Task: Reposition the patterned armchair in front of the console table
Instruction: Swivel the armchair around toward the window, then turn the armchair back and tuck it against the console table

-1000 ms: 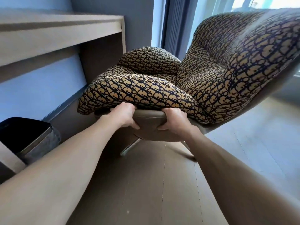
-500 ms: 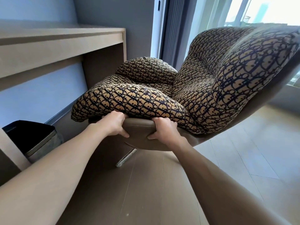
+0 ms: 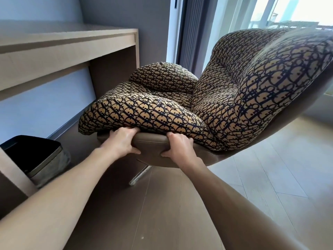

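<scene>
The patterned armchair has tan-and-navy cushions in a smooth brown shell on a metal swivel base. It stands right of the beige console table, with its seat toward the table's right end. My left hand grips the near rim of the shell under the puffy arm cushion. My right hand grips the same rim a little to the right. Both thumbs press on the shell's underside.
A black-lined waste bin sits on the floor under the table at left. A table leg panel stands close to it. Curtains and a bright window are behind the chair. Wooden floor stretches to the right.
The chair has shifted slightly left toward the table, and its back sits lower in view. Both hands keep the same grip on the rim.
</scene>
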`<state>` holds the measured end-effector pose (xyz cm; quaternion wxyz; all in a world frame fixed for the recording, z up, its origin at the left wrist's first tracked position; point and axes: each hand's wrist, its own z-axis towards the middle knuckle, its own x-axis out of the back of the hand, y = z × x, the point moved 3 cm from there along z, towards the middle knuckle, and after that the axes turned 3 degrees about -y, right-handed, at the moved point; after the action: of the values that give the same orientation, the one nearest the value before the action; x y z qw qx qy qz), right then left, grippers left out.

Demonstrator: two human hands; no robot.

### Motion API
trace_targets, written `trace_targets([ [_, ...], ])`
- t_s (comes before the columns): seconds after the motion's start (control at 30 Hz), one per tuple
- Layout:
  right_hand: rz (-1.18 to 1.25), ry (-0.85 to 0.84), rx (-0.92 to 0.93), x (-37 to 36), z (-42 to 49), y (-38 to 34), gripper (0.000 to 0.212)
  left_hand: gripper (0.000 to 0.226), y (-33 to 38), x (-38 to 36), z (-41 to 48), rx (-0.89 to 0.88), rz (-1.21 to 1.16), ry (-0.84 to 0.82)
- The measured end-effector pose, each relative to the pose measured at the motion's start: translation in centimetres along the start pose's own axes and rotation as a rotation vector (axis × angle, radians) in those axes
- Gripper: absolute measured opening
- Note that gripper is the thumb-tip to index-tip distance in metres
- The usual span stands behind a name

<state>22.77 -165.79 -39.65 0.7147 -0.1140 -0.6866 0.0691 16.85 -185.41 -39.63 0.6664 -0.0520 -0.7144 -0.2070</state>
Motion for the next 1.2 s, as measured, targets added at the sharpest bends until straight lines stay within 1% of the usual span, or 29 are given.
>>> trace_targets([
  [0.07,-0.098,0.076,-0.009,-0.5,-1.5,-0.6,0.050,0.073,0.5,-0.9,-2.3,-0.002,0.067,0.129],
  [0.1,-0.137,0.105,-0.009,-0.5,-2.4,-1.1,0.053,0.072,0.9,-0.9,-3.4,0.013,0.100,0.150],
  [0.13,-0.155,0.098,-0.009,-0.3,-3.2,-1.7,0.059,0.071,1.2,-0.7,-4.3,0.042,0.117,0.118],
  [0.2,-0.158,-0.042,-0.019,0.6,-4.2,-2.7,0.076,0.078,1.9,0.7,-5.1,0.131,0.103,-0.038],
  [0.27,-0.176,-0.262,0.004,2.5,-4.6,-3.1,0.088,0.085,3.2,3.1,-5.7,0.168,0.104,-0.184],
  [0.33,-0.188,-0.428,0.076,5.7,-5.2,-3.5,0.088,0.087,4.6,6.1,-6.8,0.169,0.084,-0.225],
  [0.37,-0.179,-0.465,0.100,8.3,-5.3,-3.3,0.086,0.086,5.7,8.4,-7.0,0.164,0.080,-0.230],
  [0.43,-0.151,-0.433,0.115,11.7,-6.3,-3.2,0.081,0.083,6.7,10.5,-8.7,0.207,0.089,-0.243],
  [0.5,-0.075,-0.401,0.107,17.4,-7.4,-2.1,0.075,0.084,9.5,14.2,-9.9,0.242,0.046,-0.299],
  [0.57,-0.033,-0.348,0.113,24.1,-9.7,-0.7,0.072,0.088,13.7,18.5,-12.2,0.277,-0.014,-0.304],
  [0.7,-0.037,-0.282,0.092,39.2,-13.5,4.6,0.076,0.087,23.6,28.3,-14.8,0.337,-0.101,-0.319],
  [0.83,-0.031,-0.235,0.051,50.1,-14.7,10.2,0.079,0.084,33.0,34.8,-14.7,0.310,-0.180,-0.324],
  [1.0,-0.059,-0.211,-0.038,56.9,-14.0,16.6,0.080,0.086,42.0,38.6,-10.8,0.209,-0.229,-0.289],
  [1.2,-0.086,-0.209,-0.085,59.1,-9.6,24.5,0.077,0.085,48.7,38.1,-1.7,0.122,-0.214,-0.287],
])
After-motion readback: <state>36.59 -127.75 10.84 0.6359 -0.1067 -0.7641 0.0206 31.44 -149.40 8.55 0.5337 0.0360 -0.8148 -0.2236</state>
